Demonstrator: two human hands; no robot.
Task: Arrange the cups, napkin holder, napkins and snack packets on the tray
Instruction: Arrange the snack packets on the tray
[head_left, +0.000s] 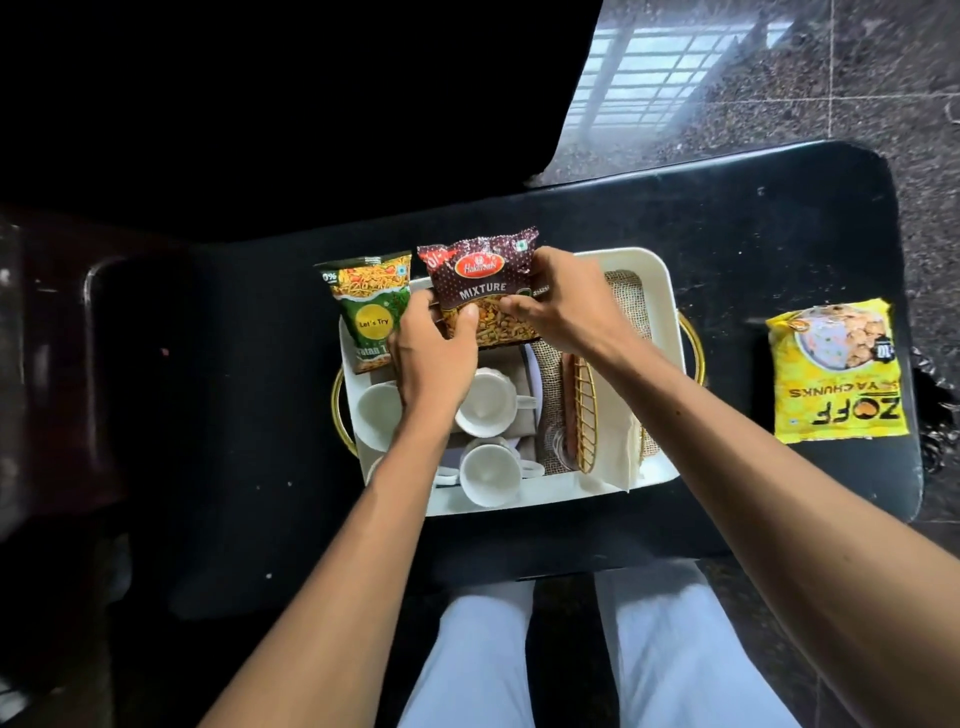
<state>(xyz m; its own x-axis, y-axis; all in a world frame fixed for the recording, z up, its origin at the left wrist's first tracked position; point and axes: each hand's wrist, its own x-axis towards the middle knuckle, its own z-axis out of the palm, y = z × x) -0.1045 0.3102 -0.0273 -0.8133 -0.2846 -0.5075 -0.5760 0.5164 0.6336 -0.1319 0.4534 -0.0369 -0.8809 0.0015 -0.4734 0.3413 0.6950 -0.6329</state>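
Two hands hold one snack packet, the maroon mixture packet (480, 283), above the far end of the white tray (660, 291). The left hand (434, 353) has its fingers closed on the lower left edge of the packet, and the right hand (558, 299) pinches the right edge. I judge that the step in hand is to stand this packet beside the green packet (369, 312), which already leans at the far left corner of the tray, partly over its rim.

Inside the tray I see several white cups (485, 402) on the left side, some partly hidden under the left arm, so I cannot count them surely. On the right side lies a burlap mat, and on it the gold wire napkin holder (584, 410) with a pale napkin (610, 462) beside it.

One yellow packet (836, 369) is still on the black worktop (753, 234), well apart from the tray on the right. The next move, in my opinion, calls for lowering the maroon packet gently so it does not push the green one over, and then reaching for the yellow one.
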